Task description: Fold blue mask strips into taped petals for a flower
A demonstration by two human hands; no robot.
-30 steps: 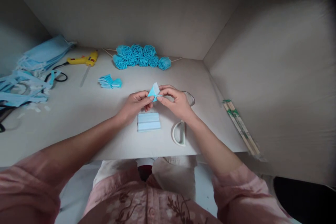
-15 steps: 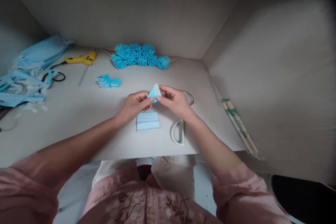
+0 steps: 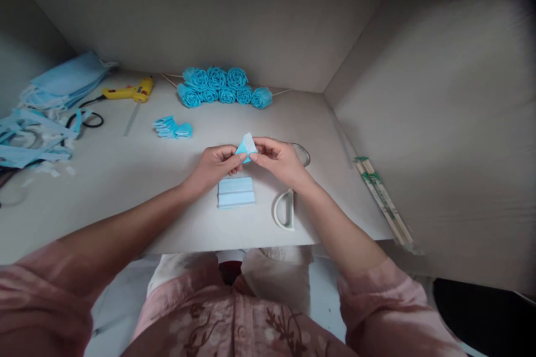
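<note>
Between both hands, above the middle of the table, is a folded piece of blue mask fabric [image 3: 247,146] with a white corner pointing up. My left hand [image 3: 220,163] pinches its left side, thumb at the lower edge. On the other side my right hand [image 3: 278,159] grips it with thumb and fingers, the thumbtips close together. Just below lies a flat, pleated blue mask piece [image 3: 236,193]. Scissors with a pale handle [image 3: 283,210] lie beneath my right wrist, partly covered by it. A row of folded blue petals [image 3: 171,128] rests up and to the left.
Several blue fabric roses [image 3: 218,86] on sticks lie at the back. A yellow glue gun [image 3: 129,92] with a black cord is at back left, beside a mask stack [image 3: 69,81] and cut scraps [image 3: 36,136]. Wrapped wooden sticks [image 3: 385,201] lie along the right wall.
The white corner of the folded fabric has shifted and curled slightly between my fingers. Both hands keep nearly the same place and grip.
</note>
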